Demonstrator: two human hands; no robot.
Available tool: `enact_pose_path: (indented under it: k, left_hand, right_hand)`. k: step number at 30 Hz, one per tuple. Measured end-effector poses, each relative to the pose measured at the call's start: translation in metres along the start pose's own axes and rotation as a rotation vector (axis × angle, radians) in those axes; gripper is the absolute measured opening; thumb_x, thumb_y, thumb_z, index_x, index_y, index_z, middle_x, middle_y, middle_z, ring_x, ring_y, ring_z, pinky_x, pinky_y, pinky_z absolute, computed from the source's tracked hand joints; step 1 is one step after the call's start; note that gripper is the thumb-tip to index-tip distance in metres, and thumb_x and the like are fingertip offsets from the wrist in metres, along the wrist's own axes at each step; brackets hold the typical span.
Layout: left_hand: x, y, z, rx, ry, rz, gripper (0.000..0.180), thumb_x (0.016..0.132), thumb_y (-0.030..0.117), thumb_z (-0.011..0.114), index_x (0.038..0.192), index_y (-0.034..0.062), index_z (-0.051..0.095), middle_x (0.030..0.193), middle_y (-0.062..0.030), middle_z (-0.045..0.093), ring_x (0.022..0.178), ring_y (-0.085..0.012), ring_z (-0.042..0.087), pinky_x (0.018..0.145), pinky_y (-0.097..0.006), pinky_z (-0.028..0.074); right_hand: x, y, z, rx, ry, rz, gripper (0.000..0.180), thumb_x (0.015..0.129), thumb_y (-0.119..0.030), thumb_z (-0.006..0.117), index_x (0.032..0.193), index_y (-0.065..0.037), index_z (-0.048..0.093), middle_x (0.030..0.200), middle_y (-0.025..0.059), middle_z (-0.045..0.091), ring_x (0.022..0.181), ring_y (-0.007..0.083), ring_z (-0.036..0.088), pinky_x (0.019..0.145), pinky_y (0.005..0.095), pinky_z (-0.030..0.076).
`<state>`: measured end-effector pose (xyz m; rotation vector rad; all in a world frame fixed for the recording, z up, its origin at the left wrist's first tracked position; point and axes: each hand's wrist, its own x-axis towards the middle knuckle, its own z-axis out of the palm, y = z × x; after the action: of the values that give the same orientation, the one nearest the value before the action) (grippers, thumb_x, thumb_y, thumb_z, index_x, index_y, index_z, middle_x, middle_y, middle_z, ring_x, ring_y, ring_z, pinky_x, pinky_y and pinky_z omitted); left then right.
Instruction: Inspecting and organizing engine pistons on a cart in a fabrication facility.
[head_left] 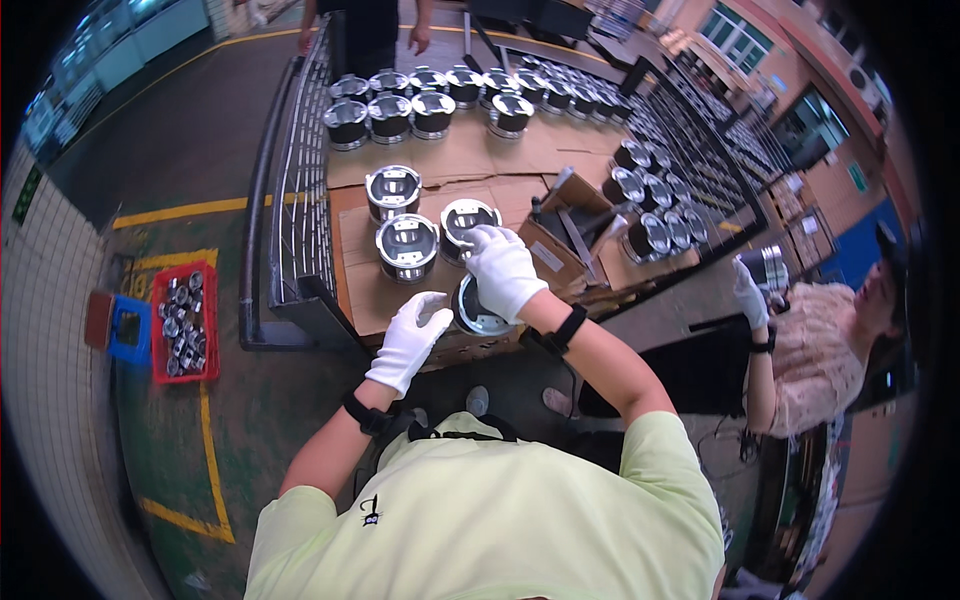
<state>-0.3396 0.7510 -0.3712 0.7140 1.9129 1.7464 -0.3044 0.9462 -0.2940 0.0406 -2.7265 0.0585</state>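
Pale yellow-green short-sleeved shirt (500, 510), small dark emblem at 7 o'clock on its chest, white knit glove on left hand (408, 342), white knit glove on right hand (503, 270), black band on each wrist, bare forearms.

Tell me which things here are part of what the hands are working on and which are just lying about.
In hand:
- left hand and right hand, both in white gloves, on one metal piston
- pistons on the cardboard sheet beside it, nearest one

Lying about:
- red crate of small metal parts
- blue bin
- open cardboard box
- co-worker's gloved hand
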Motion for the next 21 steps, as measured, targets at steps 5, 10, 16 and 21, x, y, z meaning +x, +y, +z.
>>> enact_pose_path:
  k: [5,10,16,21]
  left_hand:
    - [0.001,0.041,0.001,0.306,0.289,0.139,0.033,0.087,0.019,0.069,0.115,0.0020,0.064,0.114,-0.0097,0.066,0.100,-0.0192,0.066,0.082,-0.032,0.054]
    - [0.030,0.082,0.006,0.694,0.490,0.282,0.026,0.083,0.016,0.066,0.107,0.0051,0.068,0.098,-0.0149,0.069,0.087,-0.0292,0.069,0.077,-0.037,0.055]
    - [0.084,0.093,-0.009,1.094,0.446,0.149,0.020,0.078,0.013,0.060,0.094,0.0117,0.070,0.095,-0.0125,0.069,0.091,-0.0340,0.065,0.082,-0.043,0.052]
    - [0.103,0.073,-0.028,1.273,0.276,0.036,0.027,0.077,0.014,0.060,0.102,0.0133,0.069,0.107,-0.0131,0.067,0.103,-0.0355,0.061,0.090,-0.043,0.050]
  right_hand:
    - [0.034,0.011,0.007,-0.258,-0.514,-0.133,0.021,0.076,-0.013,0.064,0.093,-0.004,0.072,0.101,0.0150,0.066,0.093,0.0300,0.066,0.078,0.0404,0.052]
    - [0.044,0.025,0.010,-0.190,-0.570,-0.402,0.021,0.077,-0.018,0.064,0.093,-0.010,0.074,0.094,0.0143,0.068,0.089,0.0285,0.069,0.069,0.0410,0.053]
    - [0.050,0.022,0.016,-0.218,-0.517,-0.462,0.020,0.077,-0.021,0.063,0.089,-0.011,0.076,0.090,0.0121,0.071,0.082,0.0277,0.070,0.063,0.0422,0.047]
    - [0.033,0.019,0.016,-0.128,-0.481,-0.461,0.022,0.078,-0.021,0.062,0.090,-0.009,0.076,0.091,0.0147,0.072,0.083,0.0296,0.070,0.064,0.0427,0.048]
